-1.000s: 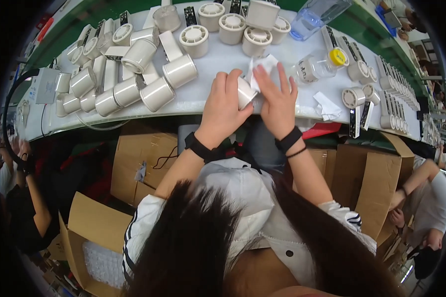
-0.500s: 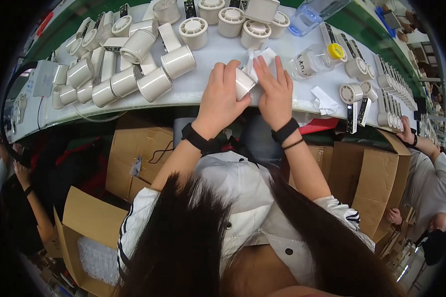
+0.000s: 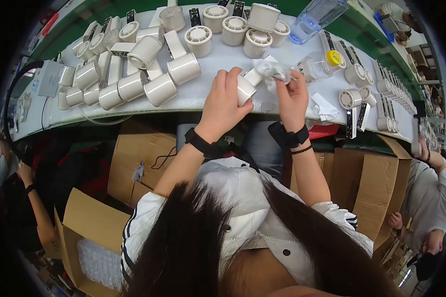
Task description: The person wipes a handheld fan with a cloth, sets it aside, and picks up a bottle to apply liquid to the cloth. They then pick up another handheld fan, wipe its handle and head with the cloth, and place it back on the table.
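My left hand (image 3: pixel 221 103) is wrapped round a white track light (image 3: pixel 245 91), a short cylinder with a box-shaped arm, held over the near edge of the table. To its right, my right hand (image 3: pixel 293 98) pinches a crumpled white wiping cloth (image 3: pixel 273 71). The cloth is close to the box-shaped arm of the light; whether they touch I cannot tell. Folded white paper (image 3: pixel 324 107) lies just right of my right hand. Beyond it, a clear bottle with a yellow cap (image 3: pixel 334 58) rests on its side.
Several similar track lights (image 3: pixel 132 85) crowd the left of the white table (image 3: pixel 215 54), others stand at the back and right. A bluish clear jug (image 3: pixel 309 22) is at the back. Cardboard boxes (image 3: pixel 374 190) flank me below. A co-worker's hand (image 3: pixel 423 149) is at far right.
My right hand has pulled a little right, away from the light, and its fingers have closed on the cloth, bunching it. My left hand still holds the light in nearly the same place.
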Motion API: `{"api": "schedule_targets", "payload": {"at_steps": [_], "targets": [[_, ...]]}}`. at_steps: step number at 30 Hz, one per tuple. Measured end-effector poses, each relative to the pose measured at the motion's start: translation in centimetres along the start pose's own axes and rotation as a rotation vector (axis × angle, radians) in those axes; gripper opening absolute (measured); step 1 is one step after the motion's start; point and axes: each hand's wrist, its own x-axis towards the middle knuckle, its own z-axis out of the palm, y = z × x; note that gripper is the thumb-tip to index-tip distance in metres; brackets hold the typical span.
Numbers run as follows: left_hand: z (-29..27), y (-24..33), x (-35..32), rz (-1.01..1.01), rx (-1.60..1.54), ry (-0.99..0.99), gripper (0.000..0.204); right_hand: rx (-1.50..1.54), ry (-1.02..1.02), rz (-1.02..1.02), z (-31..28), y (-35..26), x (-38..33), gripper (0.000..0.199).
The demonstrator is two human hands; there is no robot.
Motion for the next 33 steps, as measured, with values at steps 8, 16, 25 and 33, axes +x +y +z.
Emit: {"api": "schedule_targets", "payload": {"at_steps": [8, 16, 25, 33], "targets": [[0.4, -0.1, 0.0, 0.035, 0.012, 0.010, 0.063, -0.827, -0.257, -0.755, 0.3, -1.6, 0.0, 0.025], [0.1, 0.2, -0.5, 0.059, 0.032, 0.039, 0.065, -0.810, -0.244, -0.683, 1.3, -1.5, -0.8, 0.029], [-0.2, 0.4, -0.2, 0.028, -0.005, 0.011, 0.064, -0.823, -0.176, -0.658, 2.1, -1.6, -0.8, 0.026], [-1.8, 1.2, -0.7, -0.042, -0.085, 0.079, 0.059, -0.492, 0.056, -0.399, 1.2, -1.0, 0.8, 0.017]]}}
